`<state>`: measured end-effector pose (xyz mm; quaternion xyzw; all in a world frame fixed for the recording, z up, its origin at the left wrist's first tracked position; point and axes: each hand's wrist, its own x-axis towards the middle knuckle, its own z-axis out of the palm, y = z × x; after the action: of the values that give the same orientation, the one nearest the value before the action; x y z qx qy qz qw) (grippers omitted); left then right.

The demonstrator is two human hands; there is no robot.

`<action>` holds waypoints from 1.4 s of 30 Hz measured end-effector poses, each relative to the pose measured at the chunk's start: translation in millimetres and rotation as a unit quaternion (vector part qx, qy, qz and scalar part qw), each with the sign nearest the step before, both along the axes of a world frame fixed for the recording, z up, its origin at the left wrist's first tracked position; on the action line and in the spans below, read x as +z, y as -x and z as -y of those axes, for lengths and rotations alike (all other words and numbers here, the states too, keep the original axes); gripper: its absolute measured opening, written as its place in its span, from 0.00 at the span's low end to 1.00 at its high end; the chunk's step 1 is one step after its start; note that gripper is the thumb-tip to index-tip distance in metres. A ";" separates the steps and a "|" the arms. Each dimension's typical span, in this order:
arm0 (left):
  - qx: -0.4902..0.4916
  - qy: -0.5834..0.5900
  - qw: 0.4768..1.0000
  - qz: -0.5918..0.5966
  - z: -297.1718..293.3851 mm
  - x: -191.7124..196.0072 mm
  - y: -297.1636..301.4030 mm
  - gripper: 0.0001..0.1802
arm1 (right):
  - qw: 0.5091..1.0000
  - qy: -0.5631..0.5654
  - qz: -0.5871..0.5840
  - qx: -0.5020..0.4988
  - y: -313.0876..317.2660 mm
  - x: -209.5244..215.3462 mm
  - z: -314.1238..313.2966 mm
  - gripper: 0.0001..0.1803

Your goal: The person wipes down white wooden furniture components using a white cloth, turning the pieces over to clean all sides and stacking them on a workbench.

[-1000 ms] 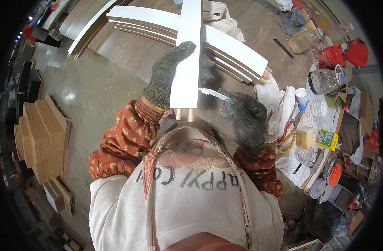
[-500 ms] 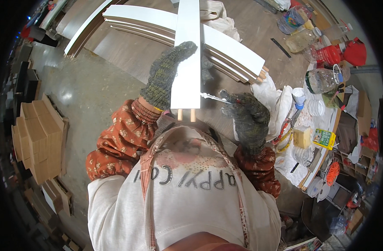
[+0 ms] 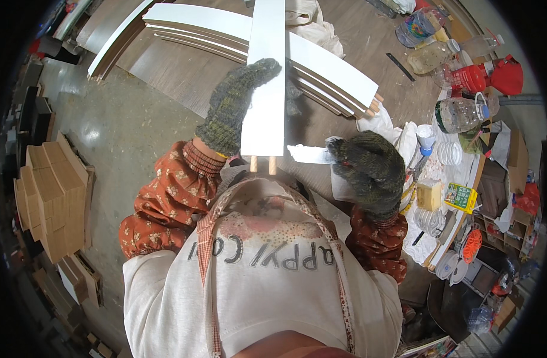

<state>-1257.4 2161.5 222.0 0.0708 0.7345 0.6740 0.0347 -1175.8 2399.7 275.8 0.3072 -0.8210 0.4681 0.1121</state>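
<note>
Two dowels (image 3: 262, 164) already sit in the near end of the board (image 3: 266, 77) you hold, side by side and upright to the end face, so the pegging of this end looks done. The board is white and long, and runs away from you over the stack (image 3: 321, 65) of similar white boards, resting across it.

Your left hand (image 3: 233, 107), gloved, lies flat along the board's left edge with fingers stretched, steadying it rather than clenching it. Your right hand (image 3: 369, 167), also gloved, is closed on a blade (image 3: 309, 155), a flat pale tool whose tip points at the board's right edge near the dowel end; whether the tip touches the board cannot be told.

Judgement: you are at the trimming or scraping stage on this board's near end, probably clearing excess at the edge. Left to do, as far as shows: finishing that edge and setting the board aside. Several stack boards also show dowels at their right ends, so a good share of the batch appears pegged.

Side table (image 3: 464, 173) to your right carries bottles, tape rolls and a sponge block, untouched.
</note>
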 end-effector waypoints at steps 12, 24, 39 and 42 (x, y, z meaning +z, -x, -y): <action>-0.027 -0.009 0.984 0.175 0.1 23.0 -1.4 0.20 | 0.995 0.103 0.003 0.014 7.3 -24.0 5.5 0.18; -0.038 0.169 0.964 -0.199 9.1 8.8 -0.7 0.20 | 0.978 0.124 0.137 0.092 13.5 -7.5 -11.1 0.10; -0.106 -0.331 0.924 0.160 -0.9 29.2 -2.7 0.17 | 0.832 0.398 0.369 -0.114 1.4 -31.1 30.0 0.08; -0.074 -0.211 0.974 0.016 0.6 10.8 -4.6 0.18 | 0.824 0.417 0.379 -0.057 -3.0 -29.1 24.7 0.08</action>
<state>-1252.8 2160.8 232.8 0.1197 0.5673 0.8107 0.0807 -1172.8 2375.0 246.7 -0.0175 -0.5410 0.8384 -0.0637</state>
